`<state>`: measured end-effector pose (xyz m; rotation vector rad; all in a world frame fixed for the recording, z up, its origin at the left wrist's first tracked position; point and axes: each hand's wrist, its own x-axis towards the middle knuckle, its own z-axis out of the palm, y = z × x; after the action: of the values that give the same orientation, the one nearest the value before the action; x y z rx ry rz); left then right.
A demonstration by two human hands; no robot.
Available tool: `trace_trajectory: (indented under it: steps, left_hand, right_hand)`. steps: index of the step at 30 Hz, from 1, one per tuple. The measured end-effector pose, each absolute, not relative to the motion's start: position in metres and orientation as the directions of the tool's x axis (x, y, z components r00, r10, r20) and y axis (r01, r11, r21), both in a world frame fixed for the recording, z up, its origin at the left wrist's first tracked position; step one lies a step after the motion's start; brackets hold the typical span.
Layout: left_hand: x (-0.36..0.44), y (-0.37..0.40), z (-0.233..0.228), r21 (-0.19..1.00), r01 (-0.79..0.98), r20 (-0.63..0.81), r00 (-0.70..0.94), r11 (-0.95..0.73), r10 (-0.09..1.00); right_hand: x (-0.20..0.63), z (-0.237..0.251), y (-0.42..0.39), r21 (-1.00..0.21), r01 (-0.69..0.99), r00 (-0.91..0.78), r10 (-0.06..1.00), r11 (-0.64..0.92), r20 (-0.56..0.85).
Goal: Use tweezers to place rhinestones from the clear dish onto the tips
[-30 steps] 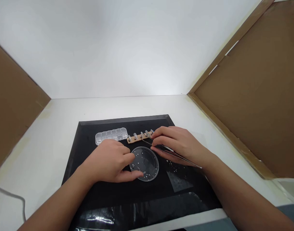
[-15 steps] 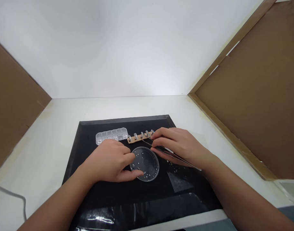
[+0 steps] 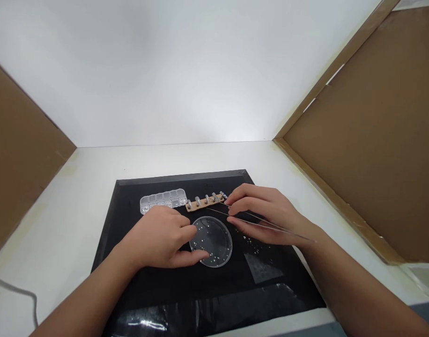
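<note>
- Left hand (image 3: 158, 238), fingers curled, thumb and forefinger steadying the near-left rim of a clear round dish (image 3: 211, 240) on the black mat (image 3: 130, 281).
- Right hand (image 3: 267, 213), fingers pinched on thin tweezers (image 3: 256, 220), tips reaching left between the dish and a wooden strip (image 3: 204, 203) (a row of small metal studs on top).
- Tiny beads scattered inside the dish.
- Clear compartment box (image 3: 163, 200) just left of the strip.
</note>
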<state>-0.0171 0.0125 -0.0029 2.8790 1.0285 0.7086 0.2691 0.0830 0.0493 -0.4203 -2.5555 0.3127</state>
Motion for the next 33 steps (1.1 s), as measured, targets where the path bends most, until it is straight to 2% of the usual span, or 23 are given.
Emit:
trace_trajectory:
  steps: [6,9,11,13,16,21,27,33]
  left_hand:
    - [-0.017,0.014,-0.002,0.138,0.608,0.397,0.689,-0.782,0.606]
    - [-0.018,0.015,-0.003,0.137,0.620,0.401,0.678,-0.773,0.615]
    - [-0.019,0.015,-0.004,0.144,0.613,0.408,0.678,-0.777,0.611]
    - [-0.019,0.015,-0.005,0.148,0.593,0.418,0.688,-0.791,0.594]
    - [-0.019,0.015,-0.006,0.148,0.572,0.437,0.694,-0.807,0.572]
    - [-0.020,0.016,-0.007,0.158,0.559,0.440,0.698,-0.814,0.565]
    - [-0.020,0.016,-0.007,0.159,0.566,0.434,0.696,-0.809,0.572]
    - [-0.020,0.016,-0.009,0.147,0.563,0.430,0.704,-0.813,0.565]
  right_hand:
    - [0.275,0.045,0.082,-0.538,0.184,-0.633,0.518,0.823,0.576]
    - [0.281,0.037,0.084,-0.691,0.135,-0.613,0.608,0.710,0.504]
    - [0.283,0.036,0.084,-0.755,0.103,-0.645,0.621,0.648,0.445]
    - [0.281,0.040,0.083,-0.740,0.120,-0.697,0.587,0.661,0.412]
    - [0.275,0.046,0.080,-0.609,0.153,-0.771,0.480,0.778,0.419]
    - [0.266,0.047,0.076,-0.601,0.092,-0.874,0.353,0.794,0.332]
    - [0.260,0.042,0.075,-0.549,0.229,-0.893,0.398,0.804,0.211]
    - [0.262,0.040,0.077,-0.539,0.285,-0.888,0.430,0.793,0.163]
